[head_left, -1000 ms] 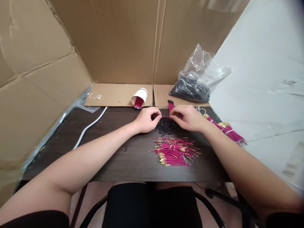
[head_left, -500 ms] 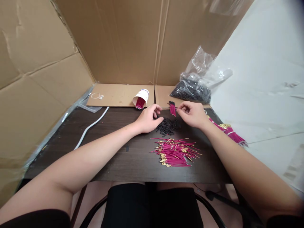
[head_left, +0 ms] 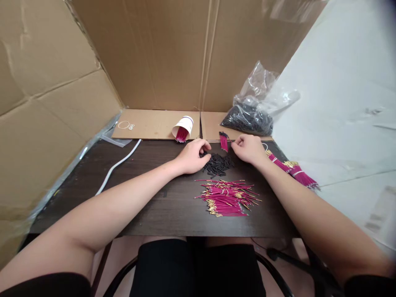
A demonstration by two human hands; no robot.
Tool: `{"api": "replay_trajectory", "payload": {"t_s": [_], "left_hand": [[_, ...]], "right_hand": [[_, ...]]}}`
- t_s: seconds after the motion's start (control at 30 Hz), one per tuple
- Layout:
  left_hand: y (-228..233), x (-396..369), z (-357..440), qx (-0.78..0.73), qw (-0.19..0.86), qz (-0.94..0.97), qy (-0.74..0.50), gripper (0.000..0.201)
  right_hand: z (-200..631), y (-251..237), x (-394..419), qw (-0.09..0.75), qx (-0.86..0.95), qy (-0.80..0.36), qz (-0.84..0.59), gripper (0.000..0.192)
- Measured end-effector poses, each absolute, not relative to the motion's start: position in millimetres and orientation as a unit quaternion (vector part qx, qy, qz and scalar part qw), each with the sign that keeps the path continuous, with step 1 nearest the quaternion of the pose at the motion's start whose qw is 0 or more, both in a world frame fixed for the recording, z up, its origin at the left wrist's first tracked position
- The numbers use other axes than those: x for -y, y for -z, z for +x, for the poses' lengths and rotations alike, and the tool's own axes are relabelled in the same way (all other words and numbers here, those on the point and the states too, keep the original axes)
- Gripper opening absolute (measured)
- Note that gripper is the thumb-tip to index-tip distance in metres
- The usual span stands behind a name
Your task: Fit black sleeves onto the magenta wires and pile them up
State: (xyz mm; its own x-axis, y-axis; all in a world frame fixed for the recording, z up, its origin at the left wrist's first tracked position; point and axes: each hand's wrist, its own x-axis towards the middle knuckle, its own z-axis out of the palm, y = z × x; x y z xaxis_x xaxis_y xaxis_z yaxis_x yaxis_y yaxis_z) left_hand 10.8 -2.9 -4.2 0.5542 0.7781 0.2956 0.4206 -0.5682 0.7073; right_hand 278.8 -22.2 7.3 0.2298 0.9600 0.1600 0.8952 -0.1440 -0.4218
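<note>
My left hand [head_left: 195,156] rests at the left side of a loose pile of short black sleeves [head_left: 218,166], fingers curved and thumb apart, with nothing visible in it. My right hand [head_left: 248,148] has its thumb and forefinger pinched together. Their tips are just right of a small row of magenta wires with black ends [head_left: 223,142]; a thin dark piece shows by the fingertips, too small to make out. Closer to me lies a heap of magenta wires with gold and silver tips [head_left: 228,198], part of it tied with a white band.
A tipped paper cup [head_left: 187,122] holds more magenta wires. Behind my right hand is a clear bag of black pieces [head_left: 247,117]. Tied wire bundles [head_left: 298,173] lie at the right edge. A white cable [head_left: 117,165] and rubber bands [head_left: 124,124] are at left. Cardboard walls [head_left: 161,53] enclose the back.
My right hand's fingers have drawn closer together beside the small wire row, and a thin dark piece now shows there. My left hand has barely moved. The view has shifted slightly.
</note>
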Motion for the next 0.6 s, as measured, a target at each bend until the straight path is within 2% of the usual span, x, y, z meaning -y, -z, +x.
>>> {"api": "replay_trajectory", "payload": {"t_s": [0.17, 0.6], "left_hand": [[3.9, 3.2, 10.8, -0.358, 0.29, 0.835, -0.301, 0.016], [5.9, 2.0, 10.3, -0.349, 0.289, 0.838, -0.304, 0.017]], "right_hand": [[272.9, -10.3, 23.1, 0.201, 0.61, -0.07, -0.763, 0.016], [270.2, -12.4, 27.1, 0.237, 0.649, -0.11, -0.714, 0.011]]}}
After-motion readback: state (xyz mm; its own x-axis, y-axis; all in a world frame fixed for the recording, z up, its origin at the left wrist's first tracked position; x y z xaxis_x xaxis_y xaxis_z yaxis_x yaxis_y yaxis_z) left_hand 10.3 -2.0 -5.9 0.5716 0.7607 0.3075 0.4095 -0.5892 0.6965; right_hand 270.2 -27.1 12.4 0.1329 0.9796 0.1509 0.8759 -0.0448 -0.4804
